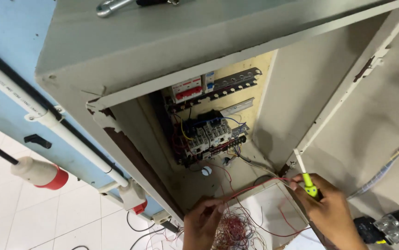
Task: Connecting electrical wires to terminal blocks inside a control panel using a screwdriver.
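I look down into an open grey metal electrical cabinet (171,51). My left hand (202,222) is at the bottom, fingers pinched on a tangle of thin red wires (229,229) that hangs out of the cabinet. My right hand (331,213) grips a tool with a yellow-green handle and a white tip (304,176), pointing up beside the cabinet's door frame, and a red wire runs to its fingers. Inside, black and white contactors (207,135) sit on a beige mounting panel, with a red and white breaker (186,89) above them.
The cabinet door (385,115) stands open on the right. A white conduit pipe (46,115) runs down the blue wall (5,46) at left. A red and white plug (39,173) hangs over the white tiled floor (32,217). A black device (389,228) lies bottom right.
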